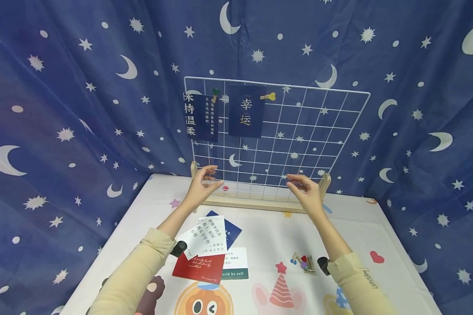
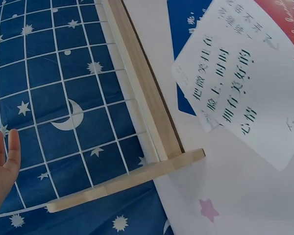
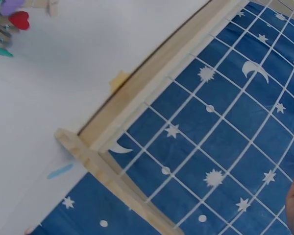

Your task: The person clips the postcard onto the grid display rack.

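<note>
Our left hand and right hand spread loosely, empty, mid-frame; we should handle the wire grid gently, evenly.

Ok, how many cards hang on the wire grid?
2: the left card, upper left on the grid, with a green clip; the right card beside it, with a yellow clip. Any stacked behind wouldn't show.
</note>
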Demonstrator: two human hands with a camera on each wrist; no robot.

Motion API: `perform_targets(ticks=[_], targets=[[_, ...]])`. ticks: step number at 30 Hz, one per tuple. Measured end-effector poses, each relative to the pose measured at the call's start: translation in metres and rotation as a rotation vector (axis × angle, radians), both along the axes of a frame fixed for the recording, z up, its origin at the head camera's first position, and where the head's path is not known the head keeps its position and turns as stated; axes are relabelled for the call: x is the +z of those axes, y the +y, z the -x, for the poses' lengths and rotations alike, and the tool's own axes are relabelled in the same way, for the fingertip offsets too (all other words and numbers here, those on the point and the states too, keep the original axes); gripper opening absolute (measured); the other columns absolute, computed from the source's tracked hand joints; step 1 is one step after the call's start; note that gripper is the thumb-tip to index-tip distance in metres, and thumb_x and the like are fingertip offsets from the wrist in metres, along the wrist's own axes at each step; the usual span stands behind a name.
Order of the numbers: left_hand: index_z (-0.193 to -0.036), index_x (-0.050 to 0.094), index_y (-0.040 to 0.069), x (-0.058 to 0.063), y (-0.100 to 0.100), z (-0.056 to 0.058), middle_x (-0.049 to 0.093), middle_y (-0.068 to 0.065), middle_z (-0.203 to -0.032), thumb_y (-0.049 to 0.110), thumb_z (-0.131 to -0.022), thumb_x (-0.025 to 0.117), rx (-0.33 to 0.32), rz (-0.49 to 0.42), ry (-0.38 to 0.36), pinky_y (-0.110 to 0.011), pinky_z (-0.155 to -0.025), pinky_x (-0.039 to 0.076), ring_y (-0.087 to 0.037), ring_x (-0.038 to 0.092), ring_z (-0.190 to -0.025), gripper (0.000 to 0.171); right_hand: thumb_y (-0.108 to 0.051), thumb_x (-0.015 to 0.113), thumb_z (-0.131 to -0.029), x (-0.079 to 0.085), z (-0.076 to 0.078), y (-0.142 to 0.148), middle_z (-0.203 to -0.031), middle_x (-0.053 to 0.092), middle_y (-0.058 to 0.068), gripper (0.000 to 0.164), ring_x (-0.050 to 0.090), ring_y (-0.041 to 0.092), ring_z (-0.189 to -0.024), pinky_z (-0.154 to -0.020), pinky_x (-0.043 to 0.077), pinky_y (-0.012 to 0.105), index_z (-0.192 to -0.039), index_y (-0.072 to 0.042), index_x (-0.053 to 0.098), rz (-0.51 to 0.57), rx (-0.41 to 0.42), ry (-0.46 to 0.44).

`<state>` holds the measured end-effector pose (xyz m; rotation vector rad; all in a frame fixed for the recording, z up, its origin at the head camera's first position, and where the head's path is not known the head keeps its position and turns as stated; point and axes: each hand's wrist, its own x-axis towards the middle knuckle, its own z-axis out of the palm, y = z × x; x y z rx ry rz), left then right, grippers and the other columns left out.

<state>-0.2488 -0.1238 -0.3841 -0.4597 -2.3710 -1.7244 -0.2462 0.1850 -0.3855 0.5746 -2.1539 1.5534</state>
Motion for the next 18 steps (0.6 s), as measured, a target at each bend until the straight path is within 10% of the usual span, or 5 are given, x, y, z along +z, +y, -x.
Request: perform_targets(ticks=[9, 18], targets=[[-0.136, 0.037, -0.005, -0.020, -0.019, -0.007, 0.044, -0.030, -0.127, 0.005, -0.086, 0.065, -0.019, 0.066, -0.055, -0.054, -0.094, 0.047, -0.047, 0.048, -0.114, 0.058, 0.009, 0.062, -0.084, -0.027, -0.012, 0.000, -0.103, 0.060, 0.036, 0.024, 0.060, 0.004, -0.082, -0.075, 0.050, 0.010, -0.106, 0.017, 0.060, 0.031, -0.027, -0.054], [-0.134, 0.043, -0.001, -0.069, -0.053, 0.000, 0.048, -0.025, -0.128, 0.011, -0.087, 0.067, 0.064, 0.094, -0.057, -0.052, -0.094, 0.047, -0.042, 0.051, -0.113, 0.055, 0.014, 0.061, -0.081, -0.055, -0.026, 0.007, -0.098, 0.063, 0.031, 0.022, 0.061, 0.007, -0.080, -0.072, 0.051, 0.011, -0.102, 0.018, 0.060, 0.020, -0.014, -0.064]])
